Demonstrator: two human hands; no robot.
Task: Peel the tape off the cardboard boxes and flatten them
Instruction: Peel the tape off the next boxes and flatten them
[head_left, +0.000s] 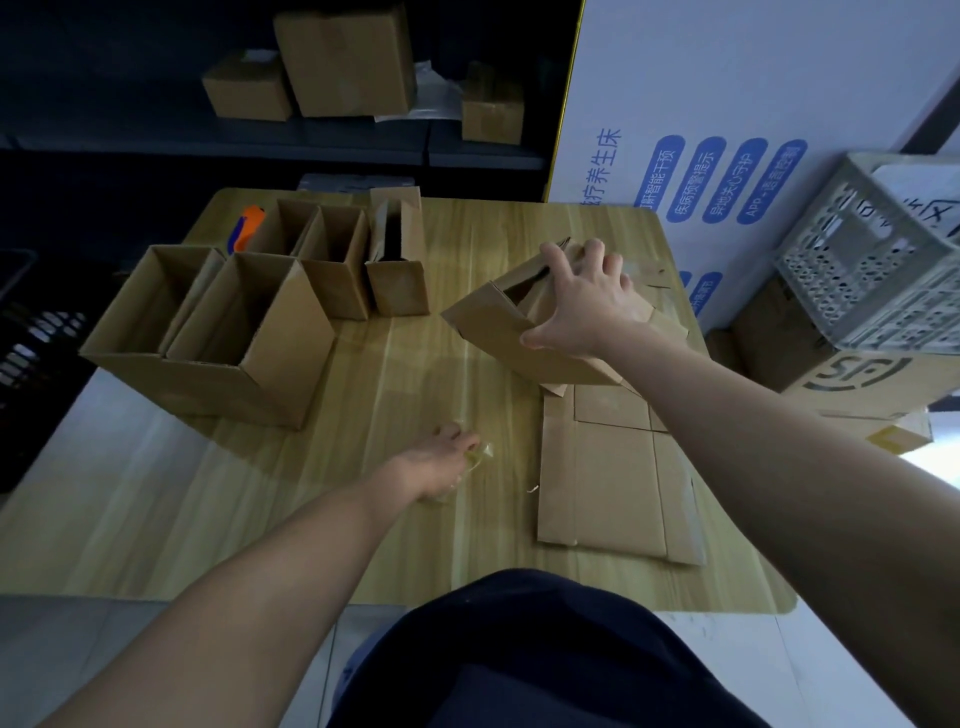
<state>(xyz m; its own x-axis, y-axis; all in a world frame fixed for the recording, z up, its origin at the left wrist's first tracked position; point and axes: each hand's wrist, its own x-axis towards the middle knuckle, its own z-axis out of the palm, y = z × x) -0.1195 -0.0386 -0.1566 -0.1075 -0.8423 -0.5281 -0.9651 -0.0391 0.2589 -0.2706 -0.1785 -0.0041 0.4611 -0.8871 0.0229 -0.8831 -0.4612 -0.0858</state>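
My right hand (584, 301) grips the top of a tilted, partly collapsed cardboard box (493, 327) at the table's right side, fingers spread over its upper edge. This box leans over a flattened cardboard box (608, 488) lying on the table. My left hand (441, 460) holds a crumpled wad of clear peeled tape (480, 454) low over the wooden table (322, 467). Several open, upright cardboard boxes (218, 332) stand grouped at the table's left and back.
An orange and blue utility knife (245, 228) lies behind the upright boxes. A small tape scrap (532, 488) lies beside the flattened box. More boxes (343, 62) sit on the dark shelf behind. A grey plastic crate (878, 260) sits on a printed carton at right.
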